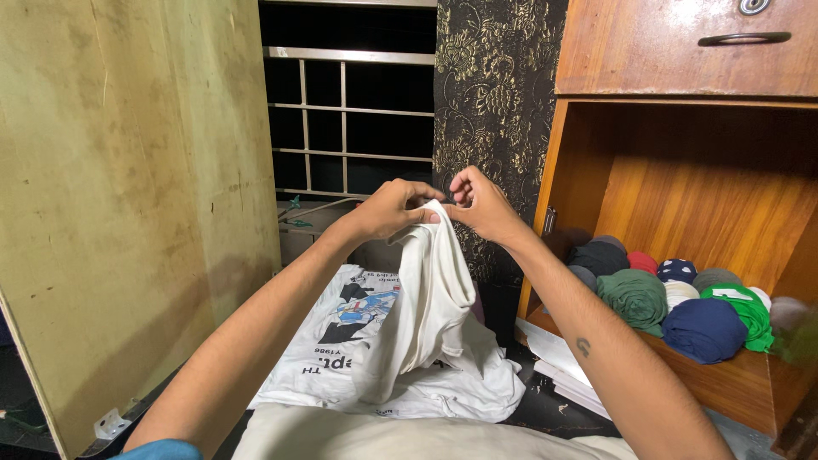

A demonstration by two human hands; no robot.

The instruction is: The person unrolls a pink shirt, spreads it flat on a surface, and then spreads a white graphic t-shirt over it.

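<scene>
**Operator:** Which parts are hidden or cut off?

**Technician:** Your fingertips on both hands are buried in the fold of the white garment point(430, 298), so the exact contact points cannot be read. Your elbows leave the frame at the bottom edge. The printed T-shirt point(341, 341) lies flat beneath the garment and is partly covered by it; its graphic appears upside down from your position. The rolled clothes point(673, 302) at the far right of the wooden shelf point(724, 375) blur out at the frame edge.

**Operator:** Report grip state and garment position.

**Technician:** Your left hand point(390, 209) is clenched on the top edge of the white garment. Your right hand point(481, 204) pinches the same edge just beside it, knuckles toward you. The two hands nearly touch. The garment hangs from that point in a soft, bunched column, and its lower part pools on the printed T-shirt.

**Operator:** Materials and shapes?

**Technician:** The garment is plain, limp knit fabric with smooth folds. The rolled clothes are rounded bundles in dark green, navy, bright green, red and grey. The shelf is glossy, orange-brown grained wood, with a drawer point(682, 47) above carrying a dark curved handle. A stained, yellowish board point(128, 187) stands at left.
</scene>
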